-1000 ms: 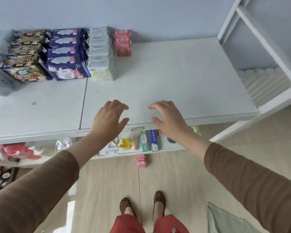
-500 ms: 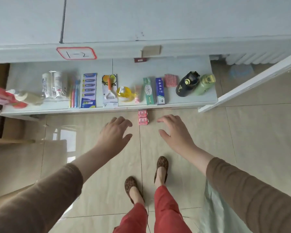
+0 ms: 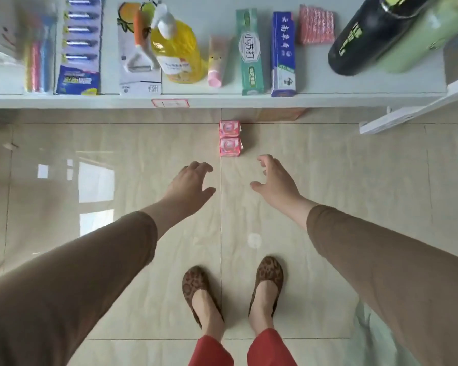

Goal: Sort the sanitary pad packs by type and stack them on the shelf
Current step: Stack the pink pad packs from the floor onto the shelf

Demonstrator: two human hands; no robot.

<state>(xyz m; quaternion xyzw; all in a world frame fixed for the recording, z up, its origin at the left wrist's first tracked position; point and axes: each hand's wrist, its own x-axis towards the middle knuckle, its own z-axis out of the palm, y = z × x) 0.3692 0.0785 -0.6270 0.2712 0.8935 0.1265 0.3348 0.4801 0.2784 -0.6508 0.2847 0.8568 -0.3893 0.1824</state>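
Observation:
Two small pink sanitary pad packs (image 3: 230,138) lie end to end on the tiled floor, just in front of the low shelf (image 3: 90,100). My left hand (image 3: 189,183) hovers below and to the left of them, fingers spread, holding nothing. My right hand (image 3: 274,179) is below and to the right of the packs, also spread and empty, its fingertips a short way from the nearer pack. Neither hand touches the packs. The upper shelf with the stacked packs is out of view.
The low shelf holds toothbrushes (image 3: 37,62), a razor pack (image 3: 80,48), a peeler card (image 3: 138,56), a yellow bottle (image 3: 176,48), toothpaste boxes (image 3: 266,54), a pink sponge (image 3: 316,25) and dark and green flasks (image 3: 373,35). My feet (image 3: 233,289) stand on the floor; a pale bag (image 3: 370,336) lies lower right.
The view has dropped from the upper shelf top to the floor and moved closer. Both hands have come down toward the two pink packs on the floor, still empty.

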